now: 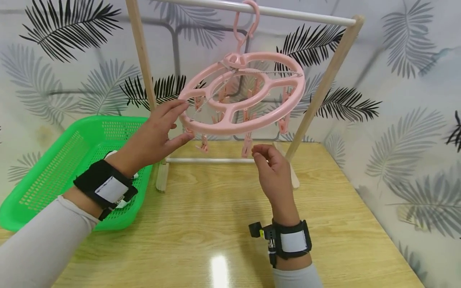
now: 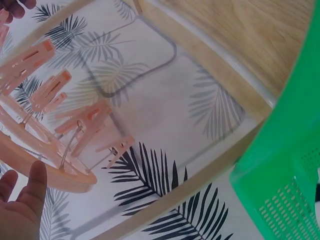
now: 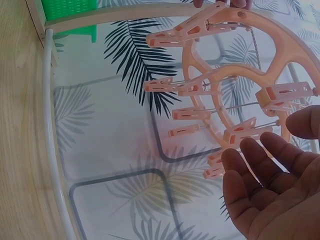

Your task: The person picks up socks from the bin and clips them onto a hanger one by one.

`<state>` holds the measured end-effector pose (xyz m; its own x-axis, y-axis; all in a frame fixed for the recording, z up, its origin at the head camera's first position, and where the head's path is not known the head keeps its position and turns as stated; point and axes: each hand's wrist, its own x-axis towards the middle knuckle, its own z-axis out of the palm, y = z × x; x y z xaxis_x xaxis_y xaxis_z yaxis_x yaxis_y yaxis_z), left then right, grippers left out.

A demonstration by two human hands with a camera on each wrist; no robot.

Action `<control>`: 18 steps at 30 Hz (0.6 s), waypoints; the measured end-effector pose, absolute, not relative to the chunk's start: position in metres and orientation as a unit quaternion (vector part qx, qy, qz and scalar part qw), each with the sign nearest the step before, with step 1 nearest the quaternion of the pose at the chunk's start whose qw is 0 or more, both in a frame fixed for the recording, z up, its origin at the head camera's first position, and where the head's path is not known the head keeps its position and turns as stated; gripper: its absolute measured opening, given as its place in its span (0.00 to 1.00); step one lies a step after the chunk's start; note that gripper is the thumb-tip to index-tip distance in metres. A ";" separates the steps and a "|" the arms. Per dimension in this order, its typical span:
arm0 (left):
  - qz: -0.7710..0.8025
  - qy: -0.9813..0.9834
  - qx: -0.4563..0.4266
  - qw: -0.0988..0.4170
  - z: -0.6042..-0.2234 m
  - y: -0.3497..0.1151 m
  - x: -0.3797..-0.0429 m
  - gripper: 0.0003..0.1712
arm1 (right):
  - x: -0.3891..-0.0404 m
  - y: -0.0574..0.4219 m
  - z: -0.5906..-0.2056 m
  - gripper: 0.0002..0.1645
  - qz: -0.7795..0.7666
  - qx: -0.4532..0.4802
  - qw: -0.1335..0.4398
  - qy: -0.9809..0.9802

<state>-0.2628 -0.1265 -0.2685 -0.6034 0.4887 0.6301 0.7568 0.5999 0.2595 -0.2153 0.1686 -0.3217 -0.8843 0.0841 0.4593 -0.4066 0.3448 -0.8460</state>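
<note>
A pink round clip hanger [image 1: 235, 128] hangs tilted by its hook from a white bar. Several pink clothespins [image 3: 192, 114] dangle under its rings. My left hand [image 1: 156, 130] is at the hanger's left rim, its straight fingers touching the outer edge and its thumb lower down. In the left wrist view, fingertips [image 2: 37, 175] overlap the rim. My right hand [image 1: 271, 168] is below the front of the rim, fingertips beside a hanging clothespin [image 1: 246, 148]. Its fingers are loosely bent in the right wrist view, with the palm bare and the thumb apart.
The drying stand has wooden legs [image 1: 320, 92], a white top bar [image 1: 306, 15] and a lower bar [image 1: 212, 160]. A green plastic basket [image 1: 47, 168] stands left on the wooden table [image 1: 201, 224], partly behind my left forearm, with white and black items inside. A leaf-patterned wall [image 1: 407, 132] rises behind.
</note>
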 end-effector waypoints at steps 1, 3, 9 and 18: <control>-0.266 -0.853 -0.365 0.262 -0.270 -0.125 -0.265 0.39 | -0.215 0.169 -0.322 0.13 0.564 0.101 0.218 -0.791; -0.279 -0.842 -0.370 0.275 -0.271 -0.124 -0.267 0.36 | -0.215 0.169 -0.321 0.13 0.567 0.098 0.215 -0.789; -0.287 -0.811 -0.390 0.329 -0.273 -0.123 -0.270 0.24 | -0.214 0.169 -0.321 0.13 0.568 0.094 0.209 -0.790; -0.301 -0.807 -0.382 0.335 -0.266 -0.123 -0.265 0.21 | -0.213 0.171 -0.320 0.13 0.559 0.098 0.221 -0.793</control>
